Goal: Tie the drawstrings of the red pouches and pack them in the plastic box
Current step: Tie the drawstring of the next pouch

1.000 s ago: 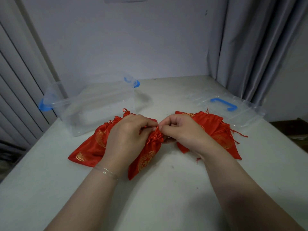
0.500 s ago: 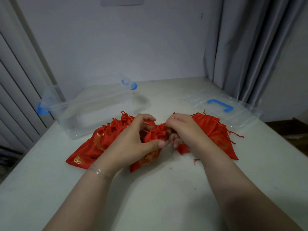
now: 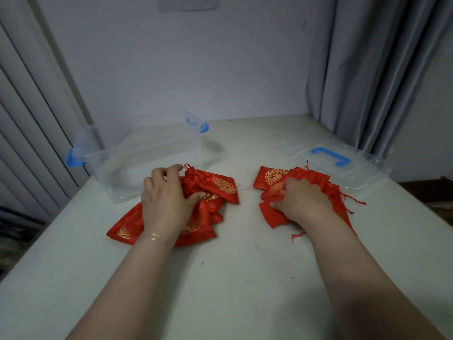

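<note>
Item: white table [image 3: 240,278], w/ clear plastic box [image 3: 147,165] far left, no pouches inside as far as visible; its lid [image 3: 343,165] w/ blue handle lies apart, far right.
Item: left pile of red pouches [image 3: 208,204], just in front of the box, mouths cinched (tied, by my reading).
Item: right pile of red pouches [image 3: 272,177], mouths looser, drawstrings [image 3: 348,196] trailing; prob. untied.
Item: left hand [image 3: 166,200], fingers spread and lightly curled, pressing on left pile.
Item: right hand [image 3: 301,200], fingers curled, grabbing a pouch from right pile.
Progress: tying partly done; packing not begun.
Change: 0.5 s ago both hands met at centre on one pouch; now they're apart, one per pile.
</note>
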Tool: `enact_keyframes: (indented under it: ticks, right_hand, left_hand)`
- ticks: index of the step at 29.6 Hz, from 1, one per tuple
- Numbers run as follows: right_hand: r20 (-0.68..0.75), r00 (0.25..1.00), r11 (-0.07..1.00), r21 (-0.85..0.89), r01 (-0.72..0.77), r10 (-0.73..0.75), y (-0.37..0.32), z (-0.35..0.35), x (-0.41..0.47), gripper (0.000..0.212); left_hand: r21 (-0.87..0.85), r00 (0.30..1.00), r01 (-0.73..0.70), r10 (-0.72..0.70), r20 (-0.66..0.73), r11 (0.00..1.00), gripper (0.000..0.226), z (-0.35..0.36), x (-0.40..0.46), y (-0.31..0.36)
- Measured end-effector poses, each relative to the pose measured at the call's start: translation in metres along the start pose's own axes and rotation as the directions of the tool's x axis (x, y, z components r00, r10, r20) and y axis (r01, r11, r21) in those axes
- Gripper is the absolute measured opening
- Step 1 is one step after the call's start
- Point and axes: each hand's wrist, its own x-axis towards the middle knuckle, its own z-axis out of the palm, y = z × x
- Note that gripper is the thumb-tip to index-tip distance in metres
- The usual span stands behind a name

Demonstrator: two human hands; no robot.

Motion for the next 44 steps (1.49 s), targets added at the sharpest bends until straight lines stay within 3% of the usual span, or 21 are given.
enact_keyframes:
  ticks: [5, 10, 13, 15, 17, 21, 24, 28, 30, 33, 36, 38, 40, 42, 44]
  right_hand:
    - [0.048, 0.999, 1.0, 0.022, 0.015, -0.016, 0.001, 0.007, 0.005, 0.045]
    - [-0.159, 0.967, 0.974, 0.076, 0.212, -0.198, -0.003, 0.002, 0.001, 0.025]
    - [-0.295, 0.871, 0.847, 0.253, 0.467, -0.392, -0.009, 0.001, -0.004, 0.01]
    - [-0.325, 0.825, 0.724, 0.399, 0.563, -0.462, -0.016, 0.0, -0.012, 0.011]
    - [-0.34, 0.788, 0.603, 0.51, 0.613, -0.514, -0.025, 0.0, -0.021, 0.012]
    - [-0.287, 0.81, 0.477, 0.69, 0.545, -0.511, -0.033, 0.003, -0.03, 0.019]
    - [-0.237, 0.872, 0.516, 0.728, 0.451, -0.428, -0.03, 0.003, -0.025, 0.032]
    - [-0.32, 0.905, 0.562, 0.71, 0.425, -0.28, -0.026, -0.001, -0.023, 0.064]
    - [-0.39, 0.886, 0.536, 0.706, 0.463, -0.251, -0.026, -0.002, -0.025, 0.057]
    - [-0.367, 0.872, 0.483, 0.729, 0.485, -0.322, -0.027, -0.004, -0.024, 0.026]
    - [-0.32, 0.84, 0.458, 0.725, 0.515, -0.439, -0.029, -0.002, -0.024, 0.024]
    - [-0.353, 0.8, 0.46, 0.675, 0.577, -0.485, -0.03, -0.001, -0.025, 0.029]
    - [-0.349, 0.781, 0.475, 0.642, 0.602, -0.518, -0.03, 0.0, -0.024, 0.028]
    - [-0.317, 0.784, 0.47, 0.66, 0.586, -0.534, -0.031, 0.001, -0.024, 0.026]
    - [-0.283, 0.802, 0.425, 0.73, 0.536, -0.526, -0.032, 0.001, -0.024, 0.023]
  left_hand:
    - [0.081, 0.999, -0.029, 0.026, 0.036, 0.996, 0.074, 0.007, 0.001, -0.004]
    - [-0.086, 0.955, -0.225, 0.202, -0.219, 0.971, 0.047, -0.009, -0.002, 0.009]
    - [-0.132, 0.88, -0.434, 0.388, -0.276, 0.891, 0.033, -0.02, -0.005, 0.023]
    - [-0.152, 0.843, -0.534, 0.51, -0.17, 0.832, 0.036, -0.019, -0.009, 0.029]
    - [-0.172, 0.837, -0.542, 0.547, -0.021, 0.823, 0.037, -0.015, -0.013, 0.031]
    - [-0.298, 0.897, -0.421, 0.442, 0.005, 0.857, 0.011, -0.012, -0.016, 0.033]
    - [-0.435, 0.929, -0.306, 0.366, 0.06, 0.847, 0.005, -0.017, -0.012, 0.031]
    - [-0.612, 0.957, -0.123, 0.256, 0.135, 0.781, 0.002, -0.021, -0.011, 0.031]
    - [-0.709, 0.956, -0.018, 0.219, 0.193, 0.705, 0.003, -0.022, -0.011, 0.034]
    - [-0.799, 0.94, 0.074, 0.226, 0.256, 0.597, 0.005, -0.024, -0.014, 0.039]
    - [-0.839, 0.901, 0.172, 0.262, 0.346, 0.517, 0.009, -0.023, -0.015, 0.039]
    - [-0.851, 0.858, 0.226, 0.317, 0.404, 0.473, 0.034, -0.023, -0.016, 0.038]
    - [-0.853, 0.847, 0.316, 0.281, 0.451, 0.415, 0.06, -0.024, -0.015, 0.04]
    - [-0.856, 0.849, 0.433, 0.191, 0.493, 0.283, 0.052, -0.025, -0.015, 0.044]
    - [-0.868, 0.868, 0.436, 0.144, 0.475, 0.237, 0.039, -0.029, -0.014, 0.045]
